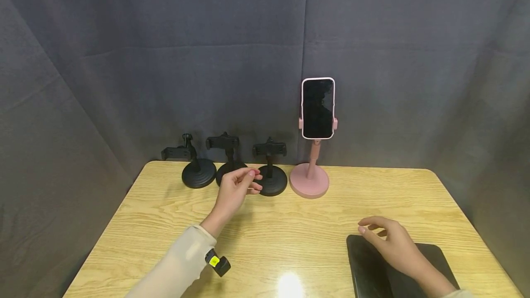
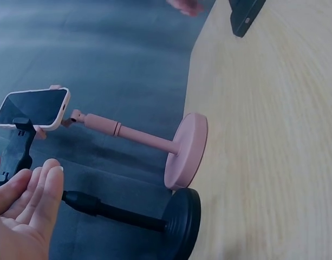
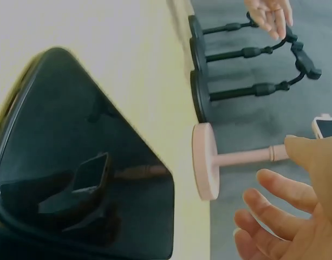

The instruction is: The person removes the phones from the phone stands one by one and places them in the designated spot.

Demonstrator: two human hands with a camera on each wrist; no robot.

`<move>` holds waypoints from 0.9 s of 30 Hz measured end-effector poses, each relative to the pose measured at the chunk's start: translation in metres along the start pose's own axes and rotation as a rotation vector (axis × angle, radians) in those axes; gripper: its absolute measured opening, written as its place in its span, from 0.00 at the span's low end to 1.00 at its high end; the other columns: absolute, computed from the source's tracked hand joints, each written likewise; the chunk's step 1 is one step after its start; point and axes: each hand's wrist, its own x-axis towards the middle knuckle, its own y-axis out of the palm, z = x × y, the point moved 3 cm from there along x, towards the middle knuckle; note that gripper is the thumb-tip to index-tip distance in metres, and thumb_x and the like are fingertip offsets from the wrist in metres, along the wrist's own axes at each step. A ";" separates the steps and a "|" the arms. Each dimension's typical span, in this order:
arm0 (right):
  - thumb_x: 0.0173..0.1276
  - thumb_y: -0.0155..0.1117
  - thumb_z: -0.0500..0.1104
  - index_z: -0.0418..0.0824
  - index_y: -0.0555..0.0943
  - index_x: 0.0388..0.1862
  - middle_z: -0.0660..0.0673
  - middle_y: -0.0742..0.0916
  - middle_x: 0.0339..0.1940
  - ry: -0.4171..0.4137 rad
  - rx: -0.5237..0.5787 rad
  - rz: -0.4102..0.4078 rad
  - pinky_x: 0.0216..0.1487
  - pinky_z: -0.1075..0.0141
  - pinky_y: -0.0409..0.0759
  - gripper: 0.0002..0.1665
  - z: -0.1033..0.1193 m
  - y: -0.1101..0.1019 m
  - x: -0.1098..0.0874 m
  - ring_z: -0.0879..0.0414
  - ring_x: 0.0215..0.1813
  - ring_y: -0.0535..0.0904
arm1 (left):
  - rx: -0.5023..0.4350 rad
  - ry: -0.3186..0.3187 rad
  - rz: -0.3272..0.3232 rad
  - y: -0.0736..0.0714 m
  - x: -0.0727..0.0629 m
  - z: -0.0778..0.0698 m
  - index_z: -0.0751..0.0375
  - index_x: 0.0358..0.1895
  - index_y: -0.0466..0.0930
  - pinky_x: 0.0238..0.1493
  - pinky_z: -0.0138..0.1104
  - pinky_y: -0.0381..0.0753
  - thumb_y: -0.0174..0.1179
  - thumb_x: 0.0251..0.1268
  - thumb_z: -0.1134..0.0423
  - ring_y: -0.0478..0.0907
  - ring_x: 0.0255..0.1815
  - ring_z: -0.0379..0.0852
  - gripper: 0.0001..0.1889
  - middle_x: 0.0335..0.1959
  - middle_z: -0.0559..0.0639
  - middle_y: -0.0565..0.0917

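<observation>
My left hand [image 1: 233, 191] hovers over the wooden table with nothing in it, its fingers loosely bent. In the head view it overlaps the middle black phone stand [image 1: 225, 142] and reaches the edge of the right black phone stand [image 1: 273, 185]. The left wrist view shows that hand's fingers [image 2: 44, 197] extended beside a black stand's clamp. My right hand [image 1: 393, 245], also holding nothing, is above a black tablet [image 1: 432, 259] with relaxed fingers. A pink phone stand [image 1: 309, 182] holds a phone [image 1: 318, 108] in a pale pink case upright.
Another black phone stand [image 1: 198, 174] is at the left end of the row along the table's [image 1: 265, 229] back edge. Behind hangs a grey curtain [image 1: 186, 59]. A small black device with a yellow patch [image 1: 215, 261] is strapped to the left sleeve.
</observation>
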 end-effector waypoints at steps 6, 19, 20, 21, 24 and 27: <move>0.74 0.64 0.49 0.42 0.85 0.53 0.46 0.89 0.51 -0.013 0.036 0.001 0.44 0.68 0.83 0.15 0.016 0.000 -0.003 0.58 0.48 0.83 | 0.038 -0.024 0.027 0.003 -0.010 0.003 0.72 0.53 0.82 0.44 0.33 0.90 0.52 0.79 0.66 0.89 0.37 0.47 0.14 0.49 0.71 0.86; 0.74 0.64 0.50 0.40 0.82 0.57 0.41 0.87 0.56 0.031 0.152 0.081 0.42 0.63 0.87 0.20 0.035 0.008 -0.010 0.54 0.49 0.84 | 0.096 0.006 0.222 0.014 -0.031 0.005 0.71 0.61 0.75 0.56 0.32 0.86 0.51 0.80 0.62 0.84 0.53 0.59 0.17 0.55 0.69 0.83; 0.74 0.64 0.50 0.40 0.82 0.57 0.41 0.87 0.56 0.025 0.154 0.083 0.43 0.63 0.87 0.20 0.036 0.008 -0.011 0.55 0.48 0.84 | 0.094 0.006 0.234 0.015 -0.032 0.005 0.72 0.61 0.75 0.56 0.31 0.85 0.50 0.80 0.63 0.84 0.53 0.57 0.16 0.56 0.69 0.82; 0.74 0.64 0.50 0.40 0.83 0.57 0.42 0.87 0.55 0.019 0.153 0.083 0.44 0.62 0.87 0.19 0.037 0.009 -0.011 0.56 0.49 0.84 | 0.088 0.003 0.244 0.016 -0.034 0.005 0.71 0.60 0.74 0.57 0.30 0.84 0.50 0.80 0.64 0.83 0.53 0.54 0.16 0.56 0.69 0.82; 0.74 0.64 0.50 0.42 0.83 0.56 0.44 0.88 0.54 0.000 0.150 0.089 0.48 0.61 0.87 0.17 0.040 0.011 -0.013 0.59 0.49 0.84 | 0.074 -0.007 0.272 0.019 -0.037 0.006 0.71 0.60 0.72 0.57 0.28 0.82 0.50 0.80 0.65 0.82 0.52 0.42 0.14 0.57 0.68 0.80; 0.74 0.65 0.49 0.43 0.83 0.55 0.44 0.88 0.54 -0.003 0.160 0.095 0.49 0.59 0.87 0.17 0.043 0.012 -0.013 0.58 0.50 0.84 | 0.057 -0.015 0.293 0.021 -0.040 0.006 0.70 0.60 0.70 0.56 0.28 0.82 0.49 0.80 0.66 0.81 0.52 0.38 0.14 0.58 0.69 0.79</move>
